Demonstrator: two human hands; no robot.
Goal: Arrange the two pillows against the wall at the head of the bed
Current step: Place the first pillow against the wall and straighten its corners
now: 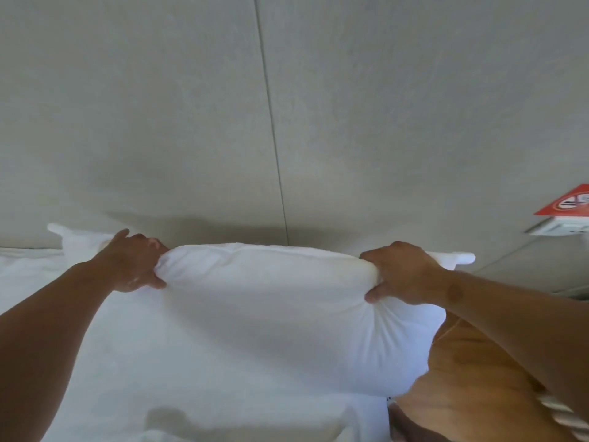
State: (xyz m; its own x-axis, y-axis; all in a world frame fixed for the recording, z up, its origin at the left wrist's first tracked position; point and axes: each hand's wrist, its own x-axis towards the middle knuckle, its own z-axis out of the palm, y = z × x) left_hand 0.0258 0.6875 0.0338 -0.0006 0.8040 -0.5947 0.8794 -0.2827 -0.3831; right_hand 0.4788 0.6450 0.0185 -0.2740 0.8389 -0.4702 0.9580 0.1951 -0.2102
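A plump white pillow (261, 307) fills the middle of the view, its top edge close to the grey wall (191, 122) at the head of the bed. My left hand (134, 266) pinches the pillow's upper left corner. My right hand (401, 272) grips its upper right corner. White fabric corners stick out past both hands, at the left (73, 240) and at the right (459, 258); I cannot tell whether they belong to a second pillow. White bedding (63, 362) lies under and left of the pillow.
A vertical seam (271, 122) runs down the wall panel. A red no-smoking sign (567, 204) and a white switch plate (561, 229) sit on the wall at the right. My orange garment (462, 378) shows at the lower right.
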